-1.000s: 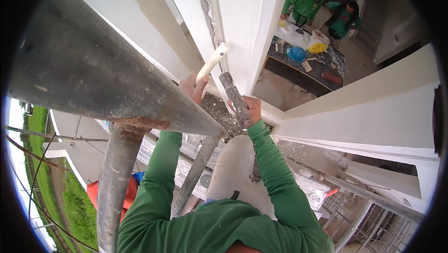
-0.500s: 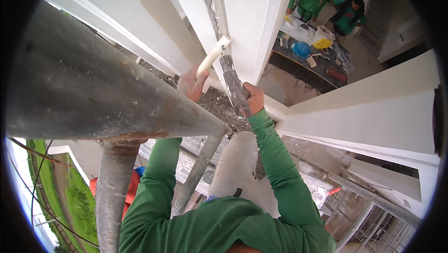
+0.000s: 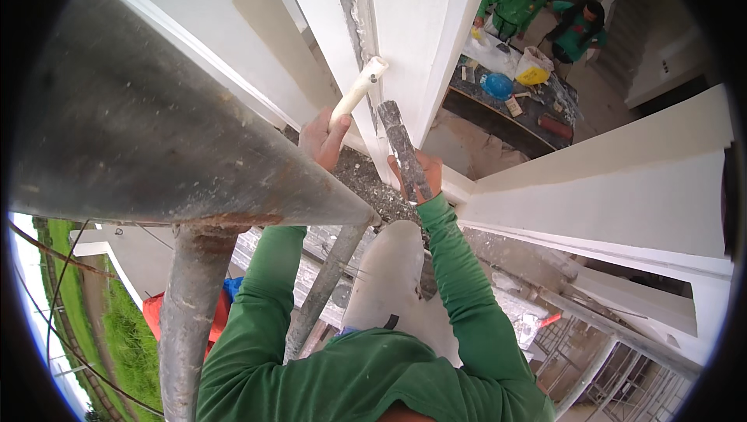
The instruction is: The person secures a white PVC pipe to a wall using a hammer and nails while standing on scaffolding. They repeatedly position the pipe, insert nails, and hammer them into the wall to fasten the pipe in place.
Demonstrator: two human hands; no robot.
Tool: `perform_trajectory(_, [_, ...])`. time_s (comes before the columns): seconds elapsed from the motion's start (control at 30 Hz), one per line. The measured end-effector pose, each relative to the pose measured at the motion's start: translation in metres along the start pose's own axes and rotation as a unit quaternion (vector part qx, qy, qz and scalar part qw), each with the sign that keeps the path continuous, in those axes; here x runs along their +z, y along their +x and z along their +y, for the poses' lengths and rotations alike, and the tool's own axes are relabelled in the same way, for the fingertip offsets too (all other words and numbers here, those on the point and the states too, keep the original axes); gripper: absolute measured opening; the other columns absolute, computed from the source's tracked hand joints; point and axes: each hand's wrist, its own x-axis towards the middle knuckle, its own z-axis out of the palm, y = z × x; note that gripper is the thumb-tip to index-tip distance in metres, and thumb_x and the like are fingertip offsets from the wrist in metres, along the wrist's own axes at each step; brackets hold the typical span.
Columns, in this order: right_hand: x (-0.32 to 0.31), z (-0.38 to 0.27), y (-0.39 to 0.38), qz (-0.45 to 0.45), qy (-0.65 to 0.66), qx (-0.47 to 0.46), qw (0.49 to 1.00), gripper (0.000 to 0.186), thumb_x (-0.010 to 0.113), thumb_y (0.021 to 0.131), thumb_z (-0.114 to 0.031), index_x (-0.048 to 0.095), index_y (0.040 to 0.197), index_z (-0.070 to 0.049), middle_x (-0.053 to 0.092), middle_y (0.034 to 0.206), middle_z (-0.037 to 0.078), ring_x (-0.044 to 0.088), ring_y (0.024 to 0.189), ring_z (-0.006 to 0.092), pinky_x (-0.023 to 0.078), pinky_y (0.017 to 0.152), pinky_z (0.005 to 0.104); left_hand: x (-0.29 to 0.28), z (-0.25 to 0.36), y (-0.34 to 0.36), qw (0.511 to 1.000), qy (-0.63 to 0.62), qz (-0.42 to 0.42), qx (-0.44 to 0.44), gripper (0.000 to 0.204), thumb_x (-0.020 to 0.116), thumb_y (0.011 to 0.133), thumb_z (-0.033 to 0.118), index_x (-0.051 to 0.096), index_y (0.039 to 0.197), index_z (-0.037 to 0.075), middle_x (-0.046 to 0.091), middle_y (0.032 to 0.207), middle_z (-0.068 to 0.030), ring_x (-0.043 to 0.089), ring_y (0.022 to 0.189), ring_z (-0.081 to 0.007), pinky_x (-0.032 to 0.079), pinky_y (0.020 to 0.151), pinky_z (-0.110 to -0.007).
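My left hand (image 3: 325,140) is closed around the lower end of a cream-coloured tube (image 3: 359,91) with a small dark hole near its top. The tube's upper end lies in front of a rough grey groove (image 3: 359,10) running up a white wall face; contact cannot be made out. In my right hand (image 3: 428,171) is a dark, flat bar smeared with plaster (image 3: 401,138), its kind unclear. This bar tilts beside the tube, its top end a little apart from it. Part of my right fingers is hidden behind the bar.
A thick grey metal pipe (image 3: 179,134) crosses close on my left, joined to scaffold posts (image 3: 191,305). At the upper right, people in green (image 3: 513,6) stand by a table (image 3: 513,122) with a blue helmet (image 3: 496,85) and a sack (image 3: 534,66). Grass shows far below left.
My right hand has drawn the dark bar slightly right and toward me, opening a gap from the tube. My left hand and the tube stay nearly in place.
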Motion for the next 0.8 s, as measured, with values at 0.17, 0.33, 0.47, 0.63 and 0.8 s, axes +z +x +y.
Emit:
perform_trajectory(0.17, [0.01, -0.003, 0.008, 0.039, 0.02, -0.088, 0.995, 0.02, 0.078, 0.083, -0.016, 0.07, 0.085, 0.002, 0.068, 0.07, 0.01, 0.062, 0.059, 0.016, 0.049, 0.057, 0.0322, -0.006, -0.006, 0.007, 1.0, -0.007, -0.024, -0.003, 0.053, 0.05, 0.101, 0.051, 0.055, 0.087, 0.001, 0.047, 0.064, -0.0101, 0.047, 0.061, -0.019, 0.039, 0.058, -0.038])
perform_trajectory(0.33, [0.01, -0.046, 0.026, 0.047, 0.002, -0.005, 0.999, 0.02, 0.074, 0.077, -0.012, 0.058, 0.073, 0.0, 0.051, 0.059, 0.016, 0.048, 0.05, 0.0332, 0.041, 0.051, 0.0378, -0.007, -0.003, 0.004, 1.0, 0.001, -0.017, -0.015, 0.053, 0.051, 0.1, 0.051, 0.057, 0.091, 0.0, 0.05, 0.066, -0.0117, 0.049, 0.064, -0.0207, 0.041, 0.061, -0.038])
perform_trajectory(0.47, [0.012, -0.043, 0.024, 0.056, -0.025, -0.04, 0.997, 0.021, 0.074, 0.077, -0.014, 0.059, 0.073, 0.0, 0.053, 0.058, 0.017, 0.05, 0.051, 0.0337, 0.042, 0.051, 0.0392, -0.008, 0.002, 0.004, 0.999, 0.023, -0.012, -0.025, 0.052, 0.051, 0.1, 0.05, 0.061, 0.099, -0.001, 0.056, 0.072, -0.0135, 0.053, 0.07, -0.0218, 0.044, 0.066, -0.039])
perform_trajectory(0.63, [0.011, -0.035, 0.028, 0.023, -0.071, 0.021, 0.997, 0.017, 0.071, 0.078, -0.015, 0.062, 0.076, -0.001, 0.056, 0.059, 0.019, 0.058, 0.056, 0.0375, 0.045, 0.054, 0.0417, -0.002, 0.002, 0.003, 1.0, -0.015, 0.005, -0.026, 0.052, 0.051, 0.1, 0.05, 0.064, 0.111, 0.0, 0.061, 0.078, -0.0143, 0.057, 0.076, -0.0213, 0.046, 0.071, -0.037])
perform_trajectory(0.8, [0.015, -0.035, 0.027, 0.015, -0.003, 0.012, 1.0, 0.019, 0.071, 0.078, -0.017, 0.065, 0.08, 0.001, 0.058, 0.06, 0.018, 0.058, 0.054, 0.0316, 0.045, 0.054, 0.0408, 0.001, -0.002, 0.001, 1.0, -0.006, 0.014, -0.017, 0.054, 0.05, 0.1, 0.051, 0.064, 0.109, -0.001, 0.059, 0.072, -0.0142, 0.055, 0.072, -0.0208, 0.046, 0.068, -0.038])
